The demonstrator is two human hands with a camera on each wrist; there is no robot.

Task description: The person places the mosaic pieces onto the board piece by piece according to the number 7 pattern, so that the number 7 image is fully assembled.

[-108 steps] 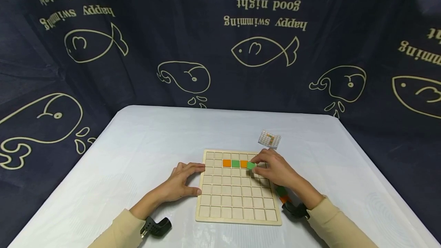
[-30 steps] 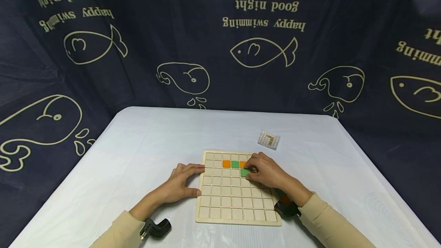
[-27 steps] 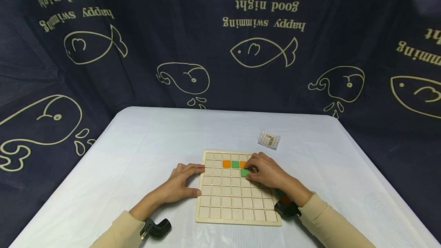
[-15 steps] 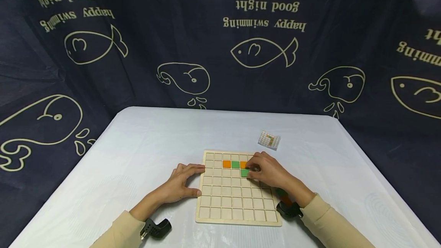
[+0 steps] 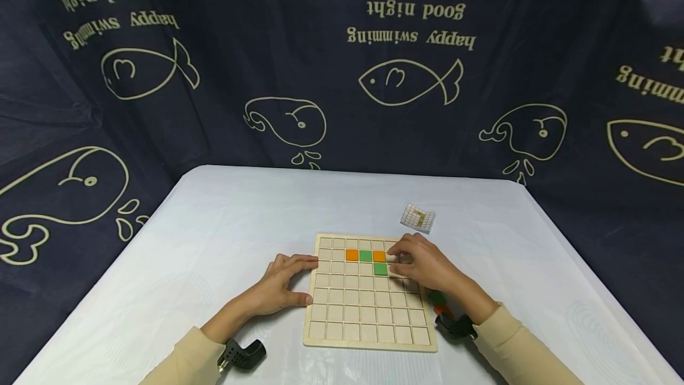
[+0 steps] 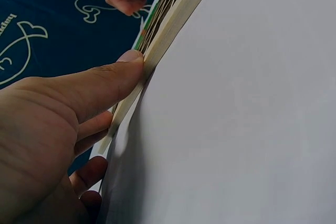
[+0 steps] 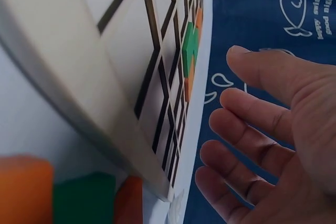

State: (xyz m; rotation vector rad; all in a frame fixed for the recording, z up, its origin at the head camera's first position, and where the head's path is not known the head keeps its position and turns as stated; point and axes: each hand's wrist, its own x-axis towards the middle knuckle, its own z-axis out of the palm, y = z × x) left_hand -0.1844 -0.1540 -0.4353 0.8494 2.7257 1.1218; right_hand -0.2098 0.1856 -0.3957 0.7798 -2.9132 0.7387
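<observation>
A wooden grid board (image 5: 351,296) lies on the white table. In its second row from the far edge sit an orange tile (image 5: 351,255), a green tile (image 5: 366,255) and another orange tile (image 5: 379,256). Directly nearer me than the right orange one, a second green tile (image 5: 380,269) fills a cell. My right hand (image 5: 424,260) hovers over the board's right side, thumb and fingers apart, holding nothing. Along the board's left edge rests my left hand (image 5: 280,287), its fingertips and extended thumb touching the wooden side (image 6: 173,27).
Beside the board's right edge, partly under my right forearm, lie loose tiles, among them a green one (image 5: 437,297) and an orange one (image 7: 26,190). A small printed grid card (image 5: 418,217) lies beyond the board's far right corner. A dark curtain (image 5: 342,76) hangs behind the table.
Earlier my right hand pinched the green tile above the board. It set the tile in the cell below the right orange one, let go and drew back right. My left hand stayed put.
</observation>
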